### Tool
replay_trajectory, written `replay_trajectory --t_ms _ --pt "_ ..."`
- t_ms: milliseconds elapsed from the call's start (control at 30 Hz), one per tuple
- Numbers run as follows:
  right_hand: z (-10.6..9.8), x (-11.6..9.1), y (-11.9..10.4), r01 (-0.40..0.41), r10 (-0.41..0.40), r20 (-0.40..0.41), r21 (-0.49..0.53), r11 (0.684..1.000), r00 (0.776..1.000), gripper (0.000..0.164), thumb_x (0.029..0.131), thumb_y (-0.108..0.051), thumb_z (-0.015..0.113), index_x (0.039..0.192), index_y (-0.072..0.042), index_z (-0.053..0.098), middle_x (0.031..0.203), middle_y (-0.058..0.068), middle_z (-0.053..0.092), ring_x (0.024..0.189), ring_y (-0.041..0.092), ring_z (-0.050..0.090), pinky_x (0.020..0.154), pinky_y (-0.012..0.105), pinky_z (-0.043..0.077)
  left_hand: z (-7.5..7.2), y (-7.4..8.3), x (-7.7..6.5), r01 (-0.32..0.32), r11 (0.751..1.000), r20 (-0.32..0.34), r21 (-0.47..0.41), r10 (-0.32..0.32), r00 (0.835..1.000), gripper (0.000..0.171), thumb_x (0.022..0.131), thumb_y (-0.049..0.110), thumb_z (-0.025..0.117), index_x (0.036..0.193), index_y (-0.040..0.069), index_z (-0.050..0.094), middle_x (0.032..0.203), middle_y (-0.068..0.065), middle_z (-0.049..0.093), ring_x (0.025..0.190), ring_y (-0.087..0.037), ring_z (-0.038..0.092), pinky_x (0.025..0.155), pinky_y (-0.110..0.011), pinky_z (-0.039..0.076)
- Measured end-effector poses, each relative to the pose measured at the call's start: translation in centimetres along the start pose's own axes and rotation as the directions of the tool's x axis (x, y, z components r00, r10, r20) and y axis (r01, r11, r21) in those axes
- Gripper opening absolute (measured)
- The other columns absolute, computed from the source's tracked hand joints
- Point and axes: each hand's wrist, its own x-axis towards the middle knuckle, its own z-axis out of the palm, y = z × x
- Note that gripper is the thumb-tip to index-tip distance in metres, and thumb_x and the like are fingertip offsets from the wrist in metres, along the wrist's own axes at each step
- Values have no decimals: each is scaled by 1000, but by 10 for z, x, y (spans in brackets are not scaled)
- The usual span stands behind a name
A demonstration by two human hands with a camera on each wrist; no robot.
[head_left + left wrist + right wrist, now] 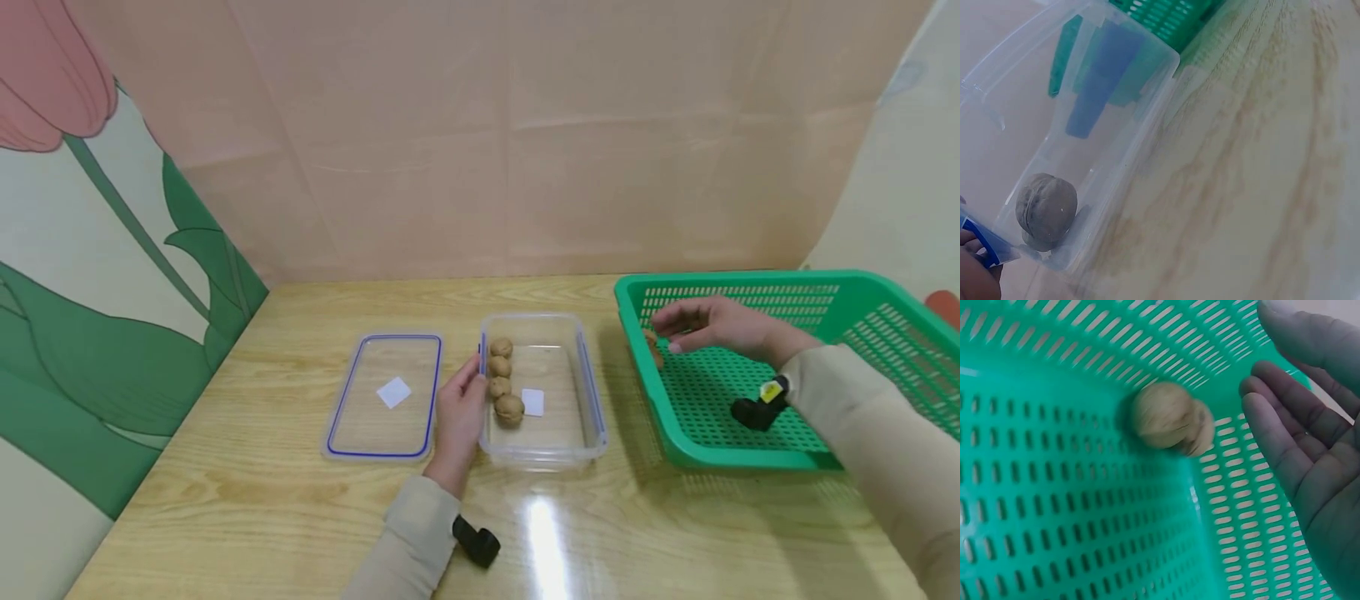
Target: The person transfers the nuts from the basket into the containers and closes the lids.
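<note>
A clear plastic food container (558,371) stands mid-table, with several walnuts (509,409) lined up along its left wall. My left hand (459,417) pinches that wall at the rim, thumb towards the inside. In the left wrist view, fingertips (977,275) hold the blue-edged side, and one walnut (1047,209) shows through the plastic. Over the left end of a green basket (738,459), my right hand (720,325) reaches with loosely bent fingers and holds nothing. Two walnuts (1163,415) lie against each other in the basket corner, apart from the fingers in the right wrist view.
A clear lid with a blue seal (382,433) lies flat left of the container, bearing a white square (393,392). Another white square (533,402) shows at the container's floor. A pink cloth (450,167) hangs behind the table.
</note>
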Motion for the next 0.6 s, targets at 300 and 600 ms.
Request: replay_trajectory --t_ms 300,600 --pt "6 8 17 -16 19 51 -58 998 999 54 79 -16 72 124 3 51 125 21 54 113 31 53 83 28 53 -1 1 -1 2 1000 19 -4 -2 1000 36 87 13 55 123 14 60 127 -4 58 115 -20 55 97 -33 47" --pt "12 15 26 -51 54 19 -106 993 998 56 76 -18 75 123 3 53 128 24 51 118 40 47 86 35 53 -2 0 0 38 999 43 -12 -37 998 37 87 15 55 124 18 59 129 1 57 118 -16 52 98 -31 45"
